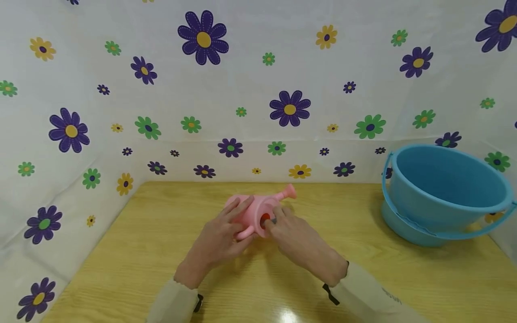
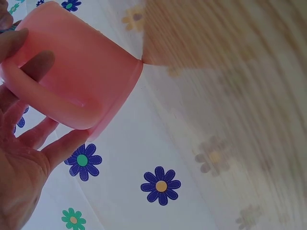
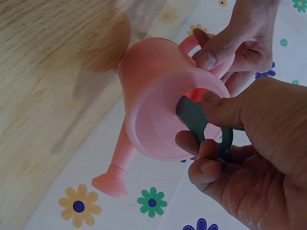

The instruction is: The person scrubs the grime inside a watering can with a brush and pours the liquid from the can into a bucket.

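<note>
A pink toy watering can (image 1: 259, 205) lies tilted over the wooden table, its spout (image 3: 123, 151) pointing away to the right in the head view. My left hand (image 1: 218, 237) grips it at the handle (image 2: 53, 103), fingers spread along the body. With thumb and fingers, my right hand (image 1: 299, 237) pinches a dark green flat piece with a ring-shaped end (image 3: 194, 120). The piece overlaps the can's round opening, and its far end is partly hidden. An orange-red patch (image 3: 196, 94) shows inside the opening.
To the right stands a large light-blue bucket (image 1: 420, 220) with its handle hanging down at the front. Behind the wooden table (image 1: 133, 269) hangs a white sheet with flowers (image 1: 242, 89), which also covers the left side.
</note>
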Motion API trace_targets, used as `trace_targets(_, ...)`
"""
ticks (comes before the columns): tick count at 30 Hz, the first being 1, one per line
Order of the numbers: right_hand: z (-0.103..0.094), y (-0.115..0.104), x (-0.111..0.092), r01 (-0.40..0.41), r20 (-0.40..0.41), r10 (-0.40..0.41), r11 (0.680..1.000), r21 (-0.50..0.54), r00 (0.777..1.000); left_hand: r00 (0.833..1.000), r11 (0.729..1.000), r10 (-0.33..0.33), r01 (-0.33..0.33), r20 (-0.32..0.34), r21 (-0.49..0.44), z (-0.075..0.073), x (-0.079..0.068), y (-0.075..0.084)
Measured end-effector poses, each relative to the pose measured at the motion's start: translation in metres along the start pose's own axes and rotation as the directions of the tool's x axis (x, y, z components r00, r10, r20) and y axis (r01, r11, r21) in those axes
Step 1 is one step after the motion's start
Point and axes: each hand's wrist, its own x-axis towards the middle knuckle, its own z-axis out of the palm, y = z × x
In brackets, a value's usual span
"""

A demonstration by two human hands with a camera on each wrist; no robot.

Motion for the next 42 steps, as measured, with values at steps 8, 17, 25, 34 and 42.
trace_targets(8,0.009,-0.001,0.0,0.011,-0.047,-0.012,1.0,-0.03,0.999,1.0,1.0,-0.012,0.012,-0.005,-0.016,0.003,-0.002,0.002)
trace_targets(17,0.003,-0.004,-0.004,0.01,-0.052,-0.015,0.996,-0.088,0.999,1.0,1.0,-0.011,0.011,0.003,-0.024,0.001,-0.001,0.001)
trace_targets(25,-0.007,-0.001,-0.013,0.025,-0.056,-0.031,0.993,-0.115,0.998,1.0,1.0,0.017,-0.017,-0.008,-0.02,0.002,0.001,0.0)
trace_targets(34,-0.013,-0.001,-0.018,0.021,-0.044,-0.025,0.995,-0.098,0.999,1.0,1.0,0.006,-0.006,-0.004,-0.012,0.0,0.0,0.0)
trace_targets(42,-0.003,0.001,-0.017,0.004,-0.091,-0.004,1.0,-0.003,0.996,1.0,1.0,0.0,0.0,-0.012,-0.015,0.002,-0.002,-0.001)
